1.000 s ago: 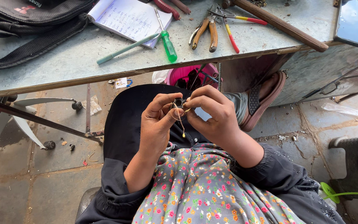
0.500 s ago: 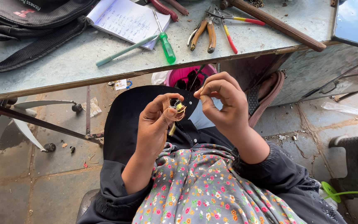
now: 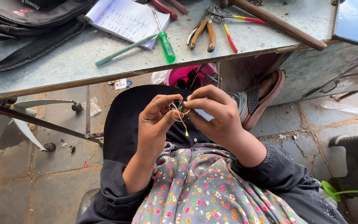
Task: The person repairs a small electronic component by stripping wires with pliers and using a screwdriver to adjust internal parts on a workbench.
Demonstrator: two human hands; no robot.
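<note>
My left hand (image 3: 157, 120) and my right hand (image 3: 214, 114) meet over my lap, fingertips pinched together on a small dark component (image 3: 178, 105). A thin pale wire (image 3: 182, 120) with a yellow tip hangs down from it between the two hands. Both hands grip the piece; most of it is hidden by my fingers. Below the hands lies my floral dress (image 3: 204, 186) and dark sleeves.
A worn table (image 3: 63, 66) spans the top with a black bag (image 3: 30, 20), an open notebook (image 3: 125, 18), a green pen (image 3: 123, 50), a green-handled screwdriver (image 3: 165, 43), pliers (image 3: 204, 33), a wooden handle (image 3: 278, 23) and a phone (image 3: 351, 20). A pink bucket (image 3: 187, 74) stands under it.
My right hand dropped back from its raised position and closed in against the left. The wire now hangs down between the hands.
</note>
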